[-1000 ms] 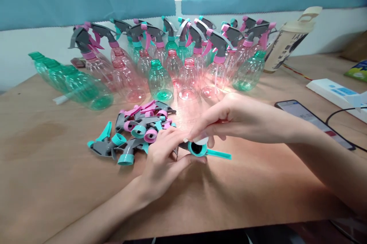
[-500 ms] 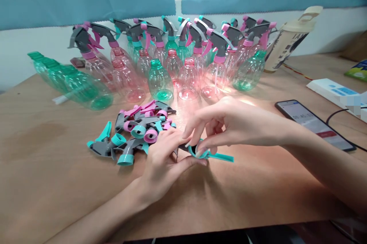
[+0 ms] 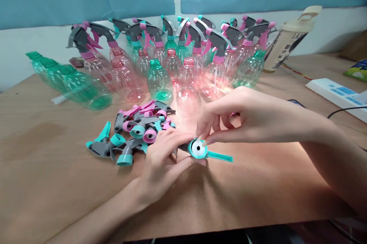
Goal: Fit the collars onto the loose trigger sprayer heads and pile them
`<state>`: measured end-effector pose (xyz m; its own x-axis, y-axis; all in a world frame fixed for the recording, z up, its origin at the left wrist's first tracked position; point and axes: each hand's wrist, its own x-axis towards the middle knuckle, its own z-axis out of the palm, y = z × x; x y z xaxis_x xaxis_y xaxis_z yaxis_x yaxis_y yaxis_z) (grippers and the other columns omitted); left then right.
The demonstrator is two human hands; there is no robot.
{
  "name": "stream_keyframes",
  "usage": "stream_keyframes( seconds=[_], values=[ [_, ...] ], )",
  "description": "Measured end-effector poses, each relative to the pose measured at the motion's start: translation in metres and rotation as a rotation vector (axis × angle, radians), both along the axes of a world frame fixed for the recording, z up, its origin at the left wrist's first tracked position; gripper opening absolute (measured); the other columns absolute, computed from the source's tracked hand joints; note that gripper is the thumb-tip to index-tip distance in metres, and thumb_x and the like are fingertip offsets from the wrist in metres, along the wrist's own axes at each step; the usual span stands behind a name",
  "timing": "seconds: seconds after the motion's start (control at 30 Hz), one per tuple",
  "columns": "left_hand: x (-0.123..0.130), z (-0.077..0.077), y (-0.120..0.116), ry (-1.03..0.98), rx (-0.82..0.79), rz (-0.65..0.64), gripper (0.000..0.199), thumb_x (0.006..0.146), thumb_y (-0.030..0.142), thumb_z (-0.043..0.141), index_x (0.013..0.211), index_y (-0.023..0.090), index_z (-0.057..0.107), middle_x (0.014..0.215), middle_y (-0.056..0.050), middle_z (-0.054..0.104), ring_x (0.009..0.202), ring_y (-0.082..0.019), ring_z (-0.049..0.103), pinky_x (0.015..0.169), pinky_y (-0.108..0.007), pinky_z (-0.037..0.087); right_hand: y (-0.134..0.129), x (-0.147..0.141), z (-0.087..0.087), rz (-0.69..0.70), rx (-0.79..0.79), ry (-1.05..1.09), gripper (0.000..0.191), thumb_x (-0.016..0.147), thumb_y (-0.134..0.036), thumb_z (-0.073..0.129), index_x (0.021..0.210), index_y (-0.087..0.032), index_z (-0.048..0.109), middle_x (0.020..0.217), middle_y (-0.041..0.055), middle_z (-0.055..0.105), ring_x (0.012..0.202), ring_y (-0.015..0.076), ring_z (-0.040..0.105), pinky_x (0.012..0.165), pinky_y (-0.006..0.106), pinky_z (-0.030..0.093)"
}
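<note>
My left hand [image 3: 166, 156] grips a grey spray head with a teal collar [image 3: 197, 149], its opening facing up and its teal trigger pointing right. Inside the collar shows a white disc with a dark hole at its centre. Over the collar's upper edge, my right hand [image 3: 229, 118] has its fingertips pressed close together at the white disc; whether they pinch anything is hidden. To the left lies a pile of loose spray heads [image 3: 137, 131], grey with pink or teal collars and triggers.
Behind stand several pink and green bottles [image 3: 159, 83], many with spray heads fitted. Green bottles [image 3: 83, 89] lean at the left. At the right are a cream tumbler [image 3: 289, 43], a white power strip [image 3: 338, 95] and a phone [image 3: 296, 102] largely covered by my right arm.
My right hand has lifted slightly from the collar, its fingertips now at the upper edge, and the white disc inside has come into view. My left hand keeps its hold.
</note>
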<state>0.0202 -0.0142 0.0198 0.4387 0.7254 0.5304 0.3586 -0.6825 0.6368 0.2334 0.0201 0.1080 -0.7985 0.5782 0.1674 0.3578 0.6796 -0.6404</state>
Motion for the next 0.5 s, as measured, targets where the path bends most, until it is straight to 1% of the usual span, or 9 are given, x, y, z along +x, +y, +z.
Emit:
stream_keyframes(
  seconds=[0.07, 0.13, 0.27, 0.33, 0.4, 0.5],
  values=[
    [-0.001, 0.0, 0.0, 0.008, 0.0, -0.001, 0.021, 0.078, 0.02, 0.072, 0.097, 0.019, 0.066, 0.09, -0.005, 0.07, 0.083, -0.02, 0.061, 0.08, -0.035, 0.044, -0.004, -0.002, 0.001, 0.0, 0.054, -0.05, 0.009, 0.083, -0.017, 0.06, 0.09, -0.018, 0.066, 0.075, -0.0041, 0.066, 0.059, 0.0042, 0.054, 0.051, 0.015, 0.038],
    [-0.001, 0.0, 0.0, 0.003, 0.015, -0.003, 0.019, 0.078, 0.021, 0.072, 0.096, 0.019, 0.065, 0.09, -0.005, 0.07, 0.083, -0.019, 0.061, 0.08, -0.035, 0.044, -0.007, -0.004, 0.0, -0.015, 0.115, -0.085, 0.011, 0.082, -0.014, 0.06, 0.09, -0.019, 0.064, 0.075, -0.0055, 0.064, 0.059, 0.0036, 0.053, 0.051, 0.015, 0.037],
    [-0.003, -0.004, 0.001, -0.009, 0.089, -0.011, 0.03, 0.076, 0.022, 0.074, 0.105, 0.019, 0.062, 0.094, -0.006, 0.07, 0.085, -0.02, 0.062, 0.083, -0.036, 0.045, -0.014, -0.007, -0.002, -0.051, 0.219, -0.155, 0.015, 0.081, -0.015, 0.06, 0.093, -0.022, 0.061, 0.074, -0.0065, 0.06, 0.059, 0.005, 0.05, 0.051, 0.017, 0.032],
    [-0.004, -0.007, 0.002, 0.002, 0.126, -0.001, 0.034, 0.076, 0.023, 0.074, 0.107, 0.02, 0.062, 0.095, -0.006, 0.07, 0.088, -0.021, 0.062, 0.083, -0.037, 0.045, -0.016, -0.009, -0.003, -0.061, 0.247, -0.18, 0.013, 0.081, -0.016, 0.059, 0.093, -0.022, 0.059, 0.073, -0.0064, 0.059, 0.06, 0.0063, 0.049, 0.052, 0.018, 0.031],
    [-0.005, -0.008, 0.003, 0.019, 0.153, 0.016, 0.033, 0.076, 0.025, 0.074, 0.107, 0.02, 0.063, 0.093, -0.006, 0.07, 0.087, -0.021, 0.062, 0.082, -0.037, 0.046, -0.018, -0.01, -0.003, -0.064, 0.261, -0.197, 0.013, 0.082, -0.015, 0.058, 0.092, -0.022, 0.057, 0.073, -0.0061, 0.058, 0.06, 0.007, 0.049, 0.052, 0.019, 0.03],
    [-0.005, -0.008, 0.003, 0.038, 0.164, 0.027, 0.032, 0.077, 0.028, 0.073, 0.106, 0.019, 0.063, 0.09, -0.006, 0.07, 0.085, -0.021, 0.062, 0.081, -0.037, 0.046, -0.018, -0.011, -0.004, -0.064, 0.273, -0.203, 0.018, 0.082, -0.014, 0.056, 0.099, -0.022, 0.056, 0.077, -0.0056, 0.059, 0.062, 0.0075, 0.048, 0.053, 0.02, 0.03]
  ],
)
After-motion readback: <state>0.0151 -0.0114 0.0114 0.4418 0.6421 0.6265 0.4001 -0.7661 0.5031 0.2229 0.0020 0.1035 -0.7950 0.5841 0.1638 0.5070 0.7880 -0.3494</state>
